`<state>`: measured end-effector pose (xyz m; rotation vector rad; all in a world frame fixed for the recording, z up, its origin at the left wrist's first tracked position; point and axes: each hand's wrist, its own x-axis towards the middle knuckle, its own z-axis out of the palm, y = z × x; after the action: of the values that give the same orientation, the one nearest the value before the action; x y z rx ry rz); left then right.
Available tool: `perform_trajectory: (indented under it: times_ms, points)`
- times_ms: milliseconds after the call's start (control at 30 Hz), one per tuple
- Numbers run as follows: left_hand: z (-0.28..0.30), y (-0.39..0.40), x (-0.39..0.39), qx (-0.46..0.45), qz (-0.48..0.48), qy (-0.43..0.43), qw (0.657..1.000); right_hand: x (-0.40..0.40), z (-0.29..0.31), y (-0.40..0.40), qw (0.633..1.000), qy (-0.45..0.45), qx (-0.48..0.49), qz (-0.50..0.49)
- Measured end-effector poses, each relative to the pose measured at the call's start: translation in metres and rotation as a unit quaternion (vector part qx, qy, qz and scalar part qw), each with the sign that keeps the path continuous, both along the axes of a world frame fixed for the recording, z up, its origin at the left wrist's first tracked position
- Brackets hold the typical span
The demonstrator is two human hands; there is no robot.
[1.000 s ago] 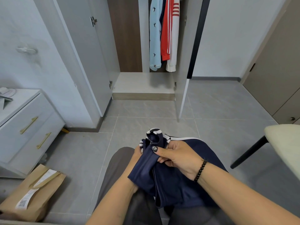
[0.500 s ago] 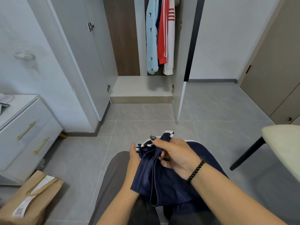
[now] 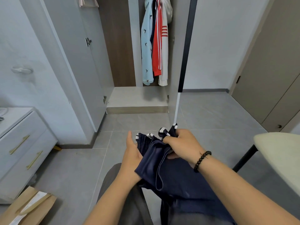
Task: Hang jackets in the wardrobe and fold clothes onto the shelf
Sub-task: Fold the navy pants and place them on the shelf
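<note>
A navy garment [image 3: 175,174] with a white-striped collar lies bunched over my lap. My right hand [image 3: 181,143] grips its collar end with curled fingers. My left hand [image 3: 131,151] holds the garment's left edge from beneath; its fingers are hidden under the cloth and only the thumb shows. Ahead stands the open wardrobe [image 3: 138,98], where a light blue jacket [image 3: 146,51] and a red and white jacket [image 3: 159,47] hang.
A white drawer unit [image 3: 21,143] with gold handles stands at the left. A brown paper parcel [image 3: 27,208] lies on the floor beside it. A pale chair seat [image 3: 279,153] juts in from the right. The wardrobe's door [image 3: 183,62] stands open toward me.
My view has tilted up, showing more of the wardrobe. My right hand has slid rightward along the collar and pulled it up. My left hand has moved further under the cloth.
</note>
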<state>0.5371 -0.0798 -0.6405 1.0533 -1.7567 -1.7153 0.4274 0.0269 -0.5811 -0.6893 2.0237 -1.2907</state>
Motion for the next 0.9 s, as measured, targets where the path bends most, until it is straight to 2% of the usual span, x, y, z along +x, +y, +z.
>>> perform_trajectory:
  times_ms: [33,100,200,267,400,533,600,800,900]
  points:
    - [0.008,0.000,0.000,0.002,-0.038,0.005,0.999,-0.006,0.007,0.001,1.000,-0.022,-0.009,-0.007]
    - [0.030,0.000,-0.002,-0.032,-0.033,-0.005,0.999,-0.012,0.018,0.001,0.999,-0.049,-0.016,0.013]
    - [0.046,0.006,-0.015,-0.098,-0.046,0.028,0.994,-0.012,0.035,-0.002,0.997,-0.043,-0.001,0.057]
    - [0.064,0.010,-0.020,-0.122,-0.055,0.022,0.991,-0.015,0.048,-0.006,0.998,-0.047,-0.003,0.046]
    - [0.103,0.000,-0.032,-0.106,-0.027,0.064,0.992,-0.033,0.079,-0.017,0.990,-0.122,-0.061,-0.021]
    - [0.136,-0.023,-0.034,-0.078,-0.018,0.102,0.992,-0.058,0.109,-0.015,0.977,-0.174,-0.120,0.014]
    - [0.150,-0.034,-0.035,-0.085,-0.019,0.094,0.992,-0.072,0.122,-0.015,0.985,-0.134,-0.108,0.009]
    - [0.169,-0.061,-0.024,-0.129,0.005,-0.009,0.992,-0.120,0.145,-0.018,0.993,0.049,-0.076,-0.071]
    - [0.174,-0.079,-0.009,-0.129,0.043,-0.030,0.990,-0.142,0.140,-0.013,0.990,0.092,-0.052,-0.094]
